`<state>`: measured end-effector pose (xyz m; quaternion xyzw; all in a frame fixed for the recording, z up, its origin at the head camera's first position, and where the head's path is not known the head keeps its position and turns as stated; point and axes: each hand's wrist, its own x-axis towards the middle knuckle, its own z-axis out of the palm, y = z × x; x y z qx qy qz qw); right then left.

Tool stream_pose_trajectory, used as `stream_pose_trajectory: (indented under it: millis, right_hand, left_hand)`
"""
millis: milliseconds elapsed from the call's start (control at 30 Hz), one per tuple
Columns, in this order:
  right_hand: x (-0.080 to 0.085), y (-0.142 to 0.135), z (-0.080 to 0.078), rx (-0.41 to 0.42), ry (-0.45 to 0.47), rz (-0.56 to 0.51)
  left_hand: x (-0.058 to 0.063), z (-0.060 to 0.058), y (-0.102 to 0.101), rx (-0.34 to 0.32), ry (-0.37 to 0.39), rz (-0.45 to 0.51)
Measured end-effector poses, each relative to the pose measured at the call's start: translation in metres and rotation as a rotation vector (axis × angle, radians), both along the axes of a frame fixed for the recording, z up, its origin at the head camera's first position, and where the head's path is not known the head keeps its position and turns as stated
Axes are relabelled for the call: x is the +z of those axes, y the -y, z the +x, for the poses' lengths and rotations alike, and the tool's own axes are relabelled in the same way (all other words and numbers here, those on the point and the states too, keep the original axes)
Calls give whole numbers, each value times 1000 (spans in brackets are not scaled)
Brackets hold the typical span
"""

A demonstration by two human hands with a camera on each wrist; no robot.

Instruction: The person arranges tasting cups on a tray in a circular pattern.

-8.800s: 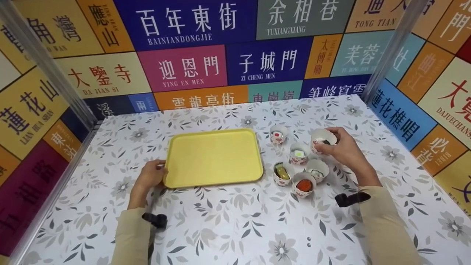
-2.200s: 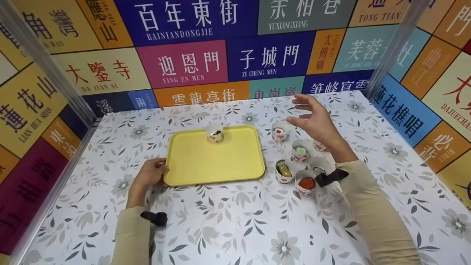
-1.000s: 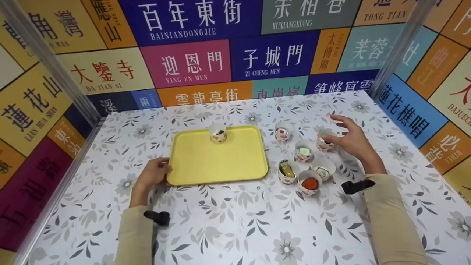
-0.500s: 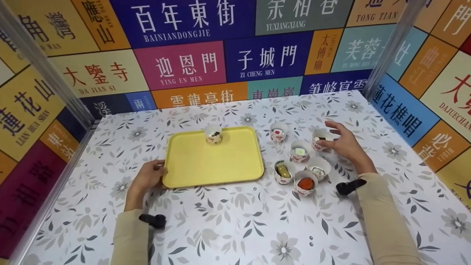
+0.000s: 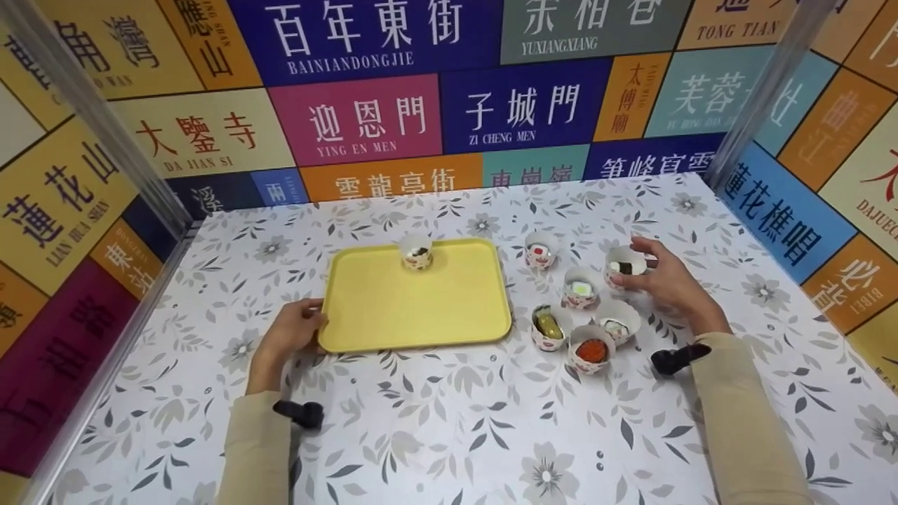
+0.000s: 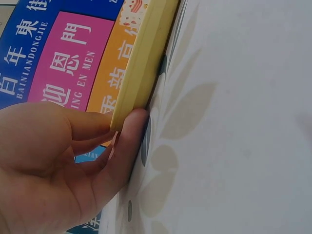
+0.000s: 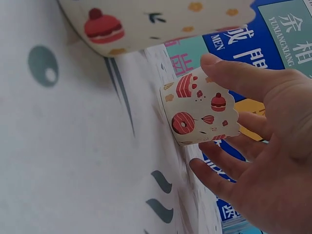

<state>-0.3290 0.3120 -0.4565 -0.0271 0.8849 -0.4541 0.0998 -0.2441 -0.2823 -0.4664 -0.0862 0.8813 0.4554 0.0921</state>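
Observation:
My left hand (image 5: 289, 330) pinches the left edge of a yellow tray (image 5: 414, 308); in the left wrist view, the tray's corner (image 6: 139, 73) lies between thumb and fingers. At the tray's back edge stands a printed paper cup (image 5: 417, 258) holding something white and dark. On the right, my right hand (image 5: 666, 280) has thumb and fingers around another paper cup (image 5: 616, 280) with a white and black piece inside. The right wrist view shows that cup (image 7: 200, 107), printed with cakes and a doughnut, thumb at its rim and fingers along its far side.
Several more cups stand right of the tray: one with a red-topped white piece (image 5: 539, 251), one with a green-centred white piece (image 5: 581, 289), one with a yellow-green piece (image 5: 548, 326), one with an orange-red piece (image 5: 591, 353), and one with a whitish piece (image 5: 617, 330).
The cup that my right hand held earlier now stands on the tray. My right hand has come back to the right and closed around another cup. My left hand stays at the tray's edge.

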Motion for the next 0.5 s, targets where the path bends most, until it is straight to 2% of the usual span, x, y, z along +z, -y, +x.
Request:
stream_pose_trajectory:
  millis: [300,500]
  right_hand:
    - [-3,-3,-3,32,22,48]
    - [-5,-3,-4,30,39,22]
  left_hand:
    - [0,-2,-1,5,-23,-52]
    - [-1,-2,0,2,-24,-54]
